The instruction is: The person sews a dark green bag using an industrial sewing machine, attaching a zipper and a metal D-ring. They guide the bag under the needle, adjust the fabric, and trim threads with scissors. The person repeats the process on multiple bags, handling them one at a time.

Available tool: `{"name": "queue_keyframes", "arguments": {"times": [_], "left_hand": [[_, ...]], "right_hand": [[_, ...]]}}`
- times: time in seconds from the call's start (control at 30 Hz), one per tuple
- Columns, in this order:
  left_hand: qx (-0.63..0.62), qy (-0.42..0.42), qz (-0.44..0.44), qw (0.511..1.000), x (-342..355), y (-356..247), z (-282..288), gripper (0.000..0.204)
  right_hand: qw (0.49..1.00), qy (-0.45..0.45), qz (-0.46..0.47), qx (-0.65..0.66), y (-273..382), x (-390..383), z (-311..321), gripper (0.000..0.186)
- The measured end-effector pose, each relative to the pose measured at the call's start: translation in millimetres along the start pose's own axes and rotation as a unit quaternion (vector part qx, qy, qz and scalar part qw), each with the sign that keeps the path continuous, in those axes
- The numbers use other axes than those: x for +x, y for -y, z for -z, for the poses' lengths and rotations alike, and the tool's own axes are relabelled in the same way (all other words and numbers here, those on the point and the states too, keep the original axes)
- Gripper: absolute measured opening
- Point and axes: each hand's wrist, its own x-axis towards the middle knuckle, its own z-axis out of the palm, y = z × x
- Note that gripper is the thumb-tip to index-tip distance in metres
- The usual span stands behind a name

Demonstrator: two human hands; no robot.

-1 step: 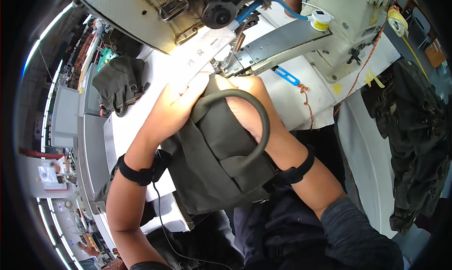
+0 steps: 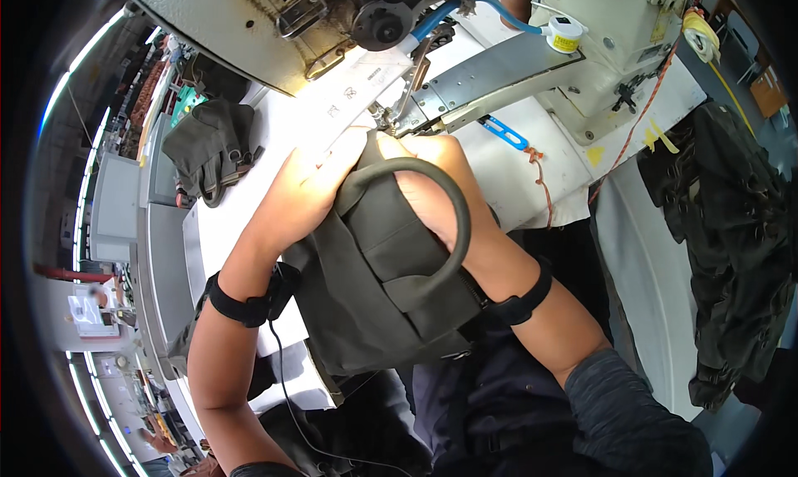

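A dark olive fabric bag (image 2: pixel 357 286) hangs between my forearms, its top edge close to the needle area of a sewing machine (image 2: pixel 465 82). My left hand (image 2: pixel 312 182) grips the bag's far edge from the left, thumb along the cloth. From the right, my right hand (image 2: pixel 440 177) closes on the same edge, passing behind the rounded handle (image 2: pixel 462 219). The fingertips of both hands are partly hidden by the cloth. The machine's presser foot (image 2: pixel 384 118) is just beyond my fingers; whether it touches the bag, I cannot tell.
Another dark bag (image 2: pixel 214 148) lies on the table at the left. A blue snips-like tool (image 2: pixel 505 133) on an orange cord rests beside the machine arm. Several dark pieces (image 2: pixel 736 252) hang at the right. A brown thread cone (image 2: pixel 516 1) stands at the back.
The bag's handle and right side have shifted slightly left, along with my right hand. Both hands keep their grip on the edge.
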Motion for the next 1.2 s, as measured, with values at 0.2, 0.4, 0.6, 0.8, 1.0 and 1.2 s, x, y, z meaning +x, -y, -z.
{"name": "queue_keyframes", "arguments": {"times": [0.2,0.4,0.6,0.8,1.0,1.2], "left_hand": [[0.007,-0.024,-0.029,0.999,-0.2,1.9,-15.8,0.034],[-0.014,-0.014,-0.025,1.000,-0.5,-0.1,-20.2,0.030],[-0.020,-0.013,-0.016,1.000,-1.7,-1.3,-19.4,0.029],[0.032,-0.057,-0.116,0.991,0.8,12.3,-20.1,0.028],[-0.177,-0.041,0.102,0.978,4.9,-4.1,-19.5,0.028],[-0.165,-0.033,0.129,0.977,5.1,-7.4,-13.9,0.023]], "right_hand": [[0.998,0.000,0.013,-0.056,4.4,3.3,11.7,0.043],[0.994,0.058,-0.093,0.003,20.9,13.5,31.0,0.041],[0.996,0.032,-0.079,-0.039,10.1,5.9,29.8,0.036],[0.998,0.043,0.016,-0.040,1.4,-8.6,26.5,0.029],[0.998,0.026,-0.020,-0.059,0.4,-17.6,29.1,0.024],[0.999,0.013,0.011,-0.045,1.7,-18.4,23.6,0.021]]}}
